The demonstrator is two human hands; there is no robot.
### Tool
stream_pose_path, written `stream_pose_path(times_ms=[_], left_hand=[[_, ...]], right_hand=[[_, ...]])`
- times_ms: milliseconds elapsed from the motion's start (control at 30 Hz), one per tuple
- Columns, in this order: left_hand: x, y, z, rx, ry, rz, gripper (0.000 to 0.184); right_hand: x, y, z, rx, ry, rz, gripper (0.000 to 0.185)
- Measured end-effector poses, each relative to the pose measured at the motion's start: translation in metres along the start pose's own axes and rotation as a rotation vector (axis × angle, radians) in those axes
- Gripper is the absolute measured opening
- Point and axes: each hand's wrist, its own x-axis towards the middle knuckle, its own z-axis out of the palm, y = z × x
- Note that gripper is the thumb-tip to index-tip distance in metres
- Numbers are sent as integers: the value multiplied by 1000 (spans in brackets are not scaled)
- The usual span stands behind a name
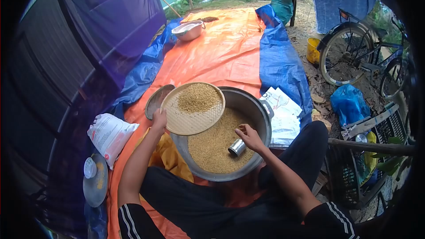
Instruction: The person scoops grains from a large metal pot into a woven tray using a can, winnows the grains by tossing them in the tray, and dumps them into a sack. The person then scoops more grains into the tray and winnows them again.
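My left hand (159,119) is closed on the left rim of a round woven sieve (186,121), held tilted over a large metal pot (261,159). A heap of unhusked grain (198,98) lies on the sieve's far half. More grain (212,150) covers the bottom of the pot. Inside the pot, a metal can (237,147) rests tilted on the grain. Just above the can is my right hand (250,137), its fingers curved and apart, holding nothing that I can see.
A dark round lid (156,99) lies beside the sieve. On the left are a filled white sack (110,137) and a grey lid (95,190) bearing a small cup (90,168). White sacks (283,115) lie right of the pot. A basin (188,31) sits farther back; a bicycle (354,53) stands right.
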Motion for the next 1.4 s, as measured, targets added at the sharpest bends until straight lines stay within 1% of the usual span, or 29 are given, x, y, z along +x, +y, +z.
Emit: stream_pose_path(times_ms=[33,67,100,133,167,233,267,300,333,367,400,433,500,533,600,700,767,833,867,933,1033,1100,1133,1167,1200,1233,1267,1300,1400], left_hand=[[1,4,4,-34,-24,-14,27],[1,6,8,-33,-28,11,27],[-2,11,13,-118,-77,10,27],[-6,20,19,-200,-129,5,27],[-11,27,25,-196,-138,17,27],[-26,42,40,-230,-168,29,26],[-31,45,47,-232,-170,32,26],[-36,46,54,-130,-165,60,25],[-41,46,60,-28,-157,86,24],[-46,45,66,-30,-155,85,24],[-51,47,72,-4,-157,76,24],[-58,53,77,23,-161,67,24],[-73,67,81,70,-163,77,25],[-79,73,79,120,-164,87,27],[-77,71,76,156,-177,78,28],[-80,64,72,155,-202,50,31],[-86,62,75,129,-212,28,33],[-98,57,85,-347,-148,-36,39],[-104,55,86,-350,-145,-38,39],[-120,66,82,-216,-99,66,41],[-131,66,80,-185,-107,117,43],[-137,57,88,-179,-32,146,43],[-140,55,88,-228,-99,120,43],[-143,56,86,-275,-166,81,43],[-146,55,84,-265,-190,60,42],[-151,58,83,-278,-191,70,42],[-154,60,81,-264,-190,32,42],[-157,61,80,-271,-169,19,42],[-156,60,77,-275,-148,10,42]], right_hand=[[7,-11,-9,5,21,-18,58],[12,-20,-19,256,-41,97,57],[18,-32,-30,507,-111,211,56],[25,-42,-39,616,-103,282,57],[30,-50,-47,622,-91,274,57],[37,-68,-63,834,-133,374,58],[39,-78,-69,848,-136,402,55],[39,-86,-73,845,-137,401,55],[38,-93,-75,748,-134,361,53],[38,-95,-77,654,-130,319,50],[37,-87,-76,523,-85,269,41],[37,-75,-74,526,-83,270,41],[36,-58,-69,328,63,115,34],[36,-55,-68,332,55,118,34],[38,-52,-65,297,182,-10,31],[38,-52,-71,224,162,-63,30],[38,-48,-71,203,142,-59,27],[34,-48,-71,251,175,-46,27],[32,-45,-73,249,172,-46,27],[29,-40,-77,348,119,75,23],[26,-29,-80,354,121,107,20],[26,-22,-84,302,131,101,22],[27,-19,-82,308,160,93,24],[23,-29,-86,291,134,98,25],[23,-31,-85,296,135,113,25],[22,-36,-86,234,109,124,25],[26,-26,-84,225,97,97,25],[26,-32,-84,239,86,113,25],[29,-27,-80,239,79,126,24]])
